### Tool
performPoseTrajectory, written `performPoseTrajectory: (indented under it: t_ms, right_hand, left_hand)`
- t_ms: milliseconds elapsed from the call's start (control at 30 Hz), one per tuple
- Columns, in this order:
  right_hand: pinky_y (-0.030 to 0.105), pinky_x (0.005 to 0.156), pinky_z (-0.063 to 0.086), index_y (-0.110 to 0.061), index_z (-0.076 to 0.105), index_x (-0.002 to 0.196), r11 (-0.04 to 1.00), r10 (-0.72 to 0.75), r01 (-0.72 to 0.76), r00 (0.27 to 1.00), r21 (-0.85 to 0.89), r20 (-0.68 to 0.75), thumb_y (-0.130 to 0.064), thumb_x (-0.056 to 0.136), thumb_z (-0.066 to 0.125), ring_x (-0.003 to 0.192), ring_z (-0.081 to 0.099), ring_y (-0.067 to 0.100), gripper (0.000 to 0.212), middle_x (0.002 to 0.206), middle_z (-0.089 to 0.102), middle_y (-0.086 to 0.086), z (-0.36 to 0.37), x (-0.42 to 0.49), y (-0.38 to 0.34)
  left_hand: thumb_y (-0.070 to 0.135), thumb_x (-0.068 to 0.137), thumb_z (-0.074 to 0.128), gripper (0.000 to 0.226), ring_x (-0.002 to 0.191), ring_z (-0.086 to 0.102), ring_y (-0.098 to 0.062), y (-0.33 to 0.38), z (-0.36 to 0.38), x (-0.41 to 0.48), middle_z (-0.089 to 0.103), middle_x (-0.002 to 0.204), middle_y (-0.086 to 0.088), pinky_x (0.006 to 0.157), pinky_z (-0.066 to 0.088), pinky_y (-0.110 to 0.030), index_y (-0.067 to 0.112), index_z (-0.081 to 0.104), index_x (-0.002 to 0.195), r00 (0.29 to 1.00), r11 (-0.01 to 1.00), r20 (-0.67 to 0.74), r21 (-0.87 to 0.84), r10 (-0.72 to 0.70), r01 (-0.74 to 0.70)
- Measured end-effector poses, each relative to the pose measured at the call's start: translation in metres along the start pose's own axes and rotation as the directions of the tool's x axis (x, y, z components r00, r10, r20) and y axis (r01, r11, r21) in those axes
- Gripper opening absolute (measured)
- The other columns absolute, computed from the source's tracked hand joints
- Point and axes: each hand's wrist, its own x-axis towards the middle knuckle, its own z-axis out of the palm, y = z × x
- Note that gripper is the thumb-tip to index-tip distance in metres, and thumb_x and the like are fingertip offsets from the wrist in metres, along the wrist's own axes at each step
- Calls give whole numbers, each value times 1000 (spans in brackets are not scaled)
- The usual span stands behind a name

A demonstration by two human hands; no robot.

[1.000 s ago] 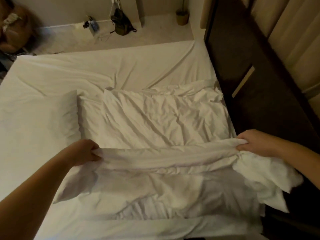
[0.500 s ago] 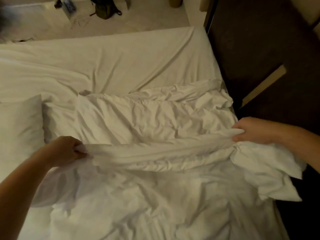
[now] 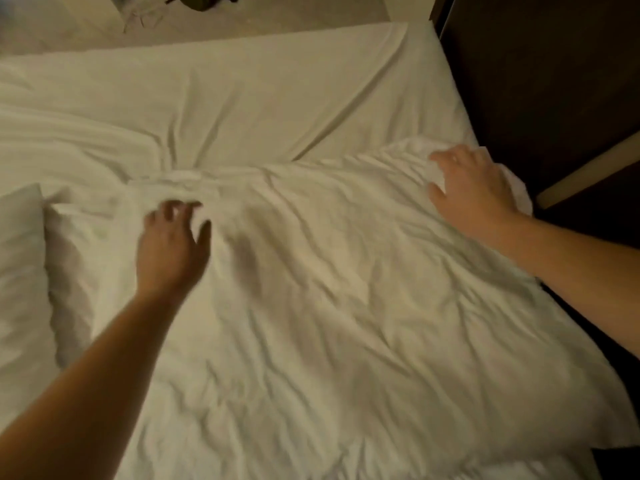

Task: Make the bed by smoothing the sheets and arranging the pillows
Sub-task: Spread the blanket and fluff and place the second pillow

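One wrinkled white duvet (image 3: 346, 306) covers the near right of the bed, whose sheet (image 3: 242, 98) shows bare on the far side. A pillow (image 3: 20, 271) lies at the left, cut off by the frame edge. The left hand (image 3: 171, 247) is blurred, with fingers apart and holding nothing, near the duvet's far edge; whether it touches is unclear. The right hand (image 3: 474, 188), fingers splayed, rests flat on the duvet's far right corner.

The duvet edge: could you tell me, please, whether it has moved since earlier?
Yes: the duvet edge has travelled away from the person, up to level with the pillow's far end.
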Motion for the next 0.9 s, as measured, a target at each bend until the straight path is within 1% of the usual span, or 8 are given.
performPoseTrajectory:
  t_ms: [67, 167, 267, 333, 500, 667, 767, 900]
  right_hand:
    - [50, 96, 45, -21, 41, 147, 999, -19, 22, 995, -30, 103, -38, 99, 47, 119, 48, 36, 52, 140, 48, 11, 34, -22, -2]
    - [47, 108, 39, -30, 22, 158, 1000, -4, 5, 967, -4, 254, -45, 103, 37, 134, 40, 31, 59, 157, 36, 7, 78, -44, 9]
    - [46, 123, 17, -39, -1, 160, 995, 83, -97, 935, 24, 344, -57, 104, 27, 151, 18, 28, 65, 169, 9, 1, 110, -45, 25]
    - [45, 125, 10, -38, -3, 160, 977, 188, -212, 909, 24, 373, -64, 102, 22, 154, 11, 26, 68, 170, 3, -2, 126, -44, 36]
    - [44, 126, 11, -31, 5, 162, 935, 345, -347, 858, -66, 380, -63, 102, 17, 155, 11, 28, 69, 170, 6, -5, 156, -56, 70]
    - [53, 123, 13, -25, 13, 161, 905, 422, -387, 871, -179, 250, -61, 101, 11, 151, 17, 34, 70, 169, 13, 5, 161, -64, 65]
    - [54, 123, 12, -23, 16, 161, 937, 346, -348, 923, -17, 169, -59, 102, 16, 150, 19, 36, 68, 168, 16, 12, 145, -75, 27]
    - [51, 122, 21, -25, 23, 160, 989, 113, -119, 991, 92, 73, -54, 103, 27, 148, 28, 36, 64, 165, 25, 10, 136, -124, -51]
  left_hand:
    - [43, 103, 52, 50, 126, 47, -42, -6, 45, -43, 50, 143, -16, 100, 48, -55, 22, 48, 148, 978, 999, 205, 7, 33, -35]
    - [64, 103, 20, 74, 149, 26, -42, -34, 96, -84, 31, 162, -19, 119, 26, -56, 21, 21, 163, 914, 989, 405, 125, 25, -82]
    - [62, 105, 12, 71, 154, 12, -42, -38, 116, -97, 15, 168, -17, 123, 14, -62, 21, 21, 162, 925, 998, 377, 56, -42, 23]
    - [61, 106, 16, 66, 156, 8, -35, -33, 124, -104, 11, 170, -11, 125, 10, -57, 27, 15, 162, 937, 991, 325, 6, -127, 132]
    - [71, 101, 13, 68, 158, 1, -27, -54, 159, -112, 0, 172, 0, 127, 5, -47, 45, -5, 160, 905, 984, 387, 49, -178, 173]
    - [69, 102, 19, 68, 158, 4, -29, -53, 159, -113, 5, 172, -3, 127, 6, -48, 42, 2, 162, 916, 981, 353, 29, -189, 192]
    - [66, 104, 15, 67, 158, 2, -29, -41, 143, -124, 7, 172, -5, 127, 5, -50, 38, 0, 163, 937, 977, 294, -41, -189, 210]
    - [53, 107, 19, 62, 158, 6, -30, 5, 118, -169, 10, 171, -7, 127, 11, -49, 32, 7, 164, 960, 989, 263, -86, -96, 123]
